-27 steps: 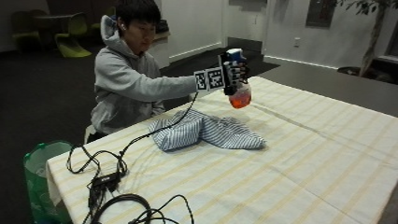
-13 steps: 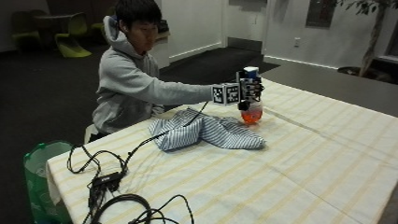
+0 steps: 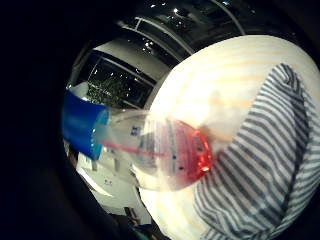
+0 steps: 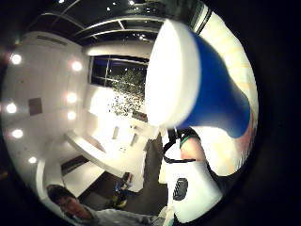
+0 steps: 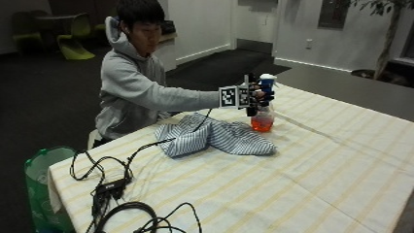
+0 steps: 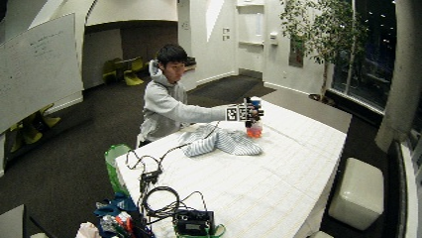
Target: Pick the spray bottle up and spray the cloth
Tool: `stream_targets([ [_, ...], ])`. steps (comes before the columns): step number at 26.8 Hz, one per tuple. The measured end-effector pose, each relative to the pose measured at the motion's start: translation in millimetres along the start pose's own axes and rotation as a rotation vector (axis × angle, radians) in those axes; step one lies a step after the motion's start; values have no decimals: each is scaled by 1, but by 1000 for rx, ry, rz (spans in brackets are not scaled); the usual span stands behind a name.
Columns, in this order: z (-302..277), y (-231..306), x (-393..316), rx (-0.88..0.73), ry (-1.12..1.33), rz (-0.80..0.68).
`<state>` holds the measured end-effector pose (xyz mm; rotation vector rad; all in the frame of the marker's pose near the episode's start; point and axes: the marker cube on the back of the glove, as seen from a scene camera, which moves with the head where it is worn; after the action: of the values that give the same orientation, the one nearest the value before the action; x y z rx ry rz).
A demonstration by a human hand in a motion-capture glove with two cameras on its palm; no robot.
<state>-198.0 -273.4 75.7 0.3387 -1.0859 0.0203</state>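
beside the striped cloth [image 5: 213,138] on the table [image 5: 323,179], the gloved right hand [image 5: 253,95] grips the spray bottle [image 5: 264,109] upright; its nozzle is hidden behind the fingers.

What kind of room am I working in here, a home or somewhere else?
Probably an office or meeting space, not a home: a large wall whiteboard, yellow-green chairs at a small table in the back, and a tall potted tree beside dark floor-to-ceiling windows.
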Motion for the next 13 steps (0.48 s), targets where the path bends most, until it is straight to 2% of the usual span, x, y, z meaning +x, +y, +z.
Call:
stream_targets([
  [13,-43,40,-23,-34,-13,-55],
])
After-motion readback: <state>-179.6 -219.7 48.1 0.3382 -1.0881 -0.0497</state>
